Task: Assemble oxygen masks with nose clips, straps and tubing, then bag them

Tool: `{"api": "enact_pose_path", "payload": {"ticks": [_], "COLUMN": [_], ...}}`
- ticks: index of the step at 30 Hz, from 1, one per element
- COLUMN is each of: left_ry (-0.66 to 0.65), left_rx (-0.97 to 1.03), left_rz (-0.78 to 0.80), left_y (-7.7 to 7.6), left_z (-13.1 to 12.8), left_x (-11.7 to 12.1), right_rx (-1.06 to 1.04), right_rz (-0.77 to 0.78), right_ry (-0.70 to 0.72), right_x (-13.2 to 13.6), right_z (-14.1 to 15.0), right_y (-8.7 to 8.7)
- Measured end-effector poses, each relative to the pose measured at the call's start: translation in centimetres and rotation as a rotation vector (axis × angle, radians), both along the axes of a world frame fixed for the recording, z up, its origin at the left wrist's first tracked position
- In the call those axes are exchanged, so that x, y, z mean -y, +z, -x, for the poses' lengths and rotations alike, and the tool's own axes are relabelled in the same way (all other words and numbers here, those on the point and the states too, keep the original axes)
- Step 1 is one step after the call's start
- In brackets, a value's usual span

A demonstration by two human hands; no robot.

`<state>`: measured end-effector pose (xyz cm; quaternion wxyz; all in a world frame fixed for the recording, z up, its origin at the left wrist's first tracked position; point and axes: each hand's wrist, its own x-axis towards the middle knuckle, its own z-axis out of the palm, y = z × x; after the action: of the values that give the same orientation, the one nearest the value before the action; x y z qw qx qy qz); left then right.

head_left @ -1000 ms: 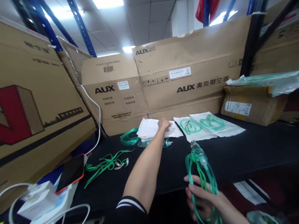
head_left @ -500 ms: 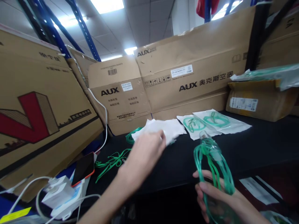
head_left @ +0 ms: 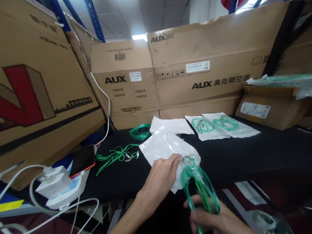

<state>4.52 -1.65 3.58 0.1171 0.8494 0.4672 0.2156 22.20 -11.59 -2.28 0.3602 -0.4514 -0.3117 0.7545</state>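
Observation:
My left hand (head_left: 162, 177) is closed, its thumb and fingers pinching the edge of a white plastic pouch (head_left: 163, 144). The pouch lies slanted over the black table. My right hand (head_left: 211, 216) grips an oxygen mask with looped green tubing (head_left: 213, 187) and green straps. Its clear plastic end is at the pouch's edge, beside my left fingertips; whether it is inside I cannot tell. Behind the pouch lie another white pouch (head_left: 172, 126) and a coil of green tubing (head_left: 140, 131). Loose green straps (head_left: 117, 157) and small metal strips (head_left: 131, 156) lie to the left.
Two filled pouches (head_left: 207, 128) (head_left: 225, 125) lie at the back right, near a cardboard box (head_left: 270, 107) with more pouches on top. Tall cardboard panels (head_left: 200, 71) stand behind. A phone (head_left: 83, 161), plugs and white cables (head_left: 56, 185) crowd the left.
My left hand has drawn a white pouch toward me from the back. My right hand has moved left with the oxygen mask, bringing its clear end to the pouch.

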Motion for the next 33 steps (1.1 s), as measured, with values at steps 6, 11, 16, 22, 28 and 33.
{"api": "enact_pose_path", "payload": {"ticks": [6, 11, 16, 22, 28, 33], "left_ry": [0.037, 0.021, -0.157, -0.349, -0.406, -0.321], "left_rx": [0.111, 0.130, 0.074, 0.098, 0.301, 0.416], "left_rz": [-0.164, -0.353, -0.453, -0.431, -0.196, -0.051], "left_y": [-1.2, -1.6, -1.7, -1.7, -1.0, -0.1], "left_z": [-0.4, -0.2, 0.8, 1.2, 1.0, 1.0], "left_x": [0.2, 0.4, -0.1, -0.3, 0.2, 0.7], "right_rx": [-0.027, 0.058, 0.144, 0.052, 0.016, -0.039], "right_rz": [0.000, 0.069, 0.205, 0.229, 0.131, 0.008], "right_ry": [0.084, 0.071, 0.053, 0.183, 0.237, 0.294], "right_x": [-1.0, -0.7, -0.5, -1.2, -2.3, -4.2], "right_z": [-0.2, 0.1, 0.0, -0.2, -0.9, -1.7], "right_y": [-2.0, 0.2, 2.1, 3.6, 4.5, 4.4]}}
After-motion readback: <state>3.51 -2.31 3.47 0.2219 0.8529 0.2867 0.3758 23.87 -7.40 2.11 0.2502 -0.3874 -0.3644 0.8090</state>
